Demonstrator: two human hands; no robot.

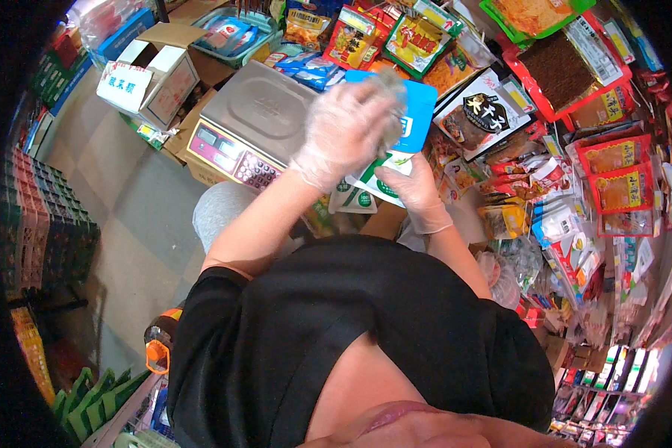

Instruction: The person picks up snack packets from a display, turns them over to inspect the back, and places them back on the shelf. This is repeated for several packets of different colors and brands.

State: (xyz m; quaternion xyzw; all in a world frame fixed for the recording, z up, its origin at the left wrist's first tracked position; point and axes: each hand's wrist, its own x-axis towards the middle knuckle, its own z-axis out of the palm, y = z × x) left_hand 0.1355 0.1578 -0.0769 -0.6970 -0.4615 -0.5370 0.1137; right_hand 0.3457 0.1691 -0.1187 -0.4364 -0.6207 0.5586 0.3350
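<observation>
Both of my hands wear thin clear plastic gloves. My left hand [350,120] is closed on a crumpled grey-green cloth-like wad [393,103], blurred, so its exact kind is unclear. The wad is over the face of a blue, white and green packet [421,112], covering part of it. From the lower right, my right hand [417,182] grips that packet at its white and green lower end, thumb on top. Just below the packet hangs or lies a second white and green pouch [354,199], partly hidden by my left wrist.
A weighing scale [263,109] with a keypad stands left of my hands. Beyond it are an opened white carton [148,84] and a teal basket [238,33] of packets. Racks of packaged snacks [619,168] line the right. Stacked plastic crates [45,218] stand at far left.
</observation>
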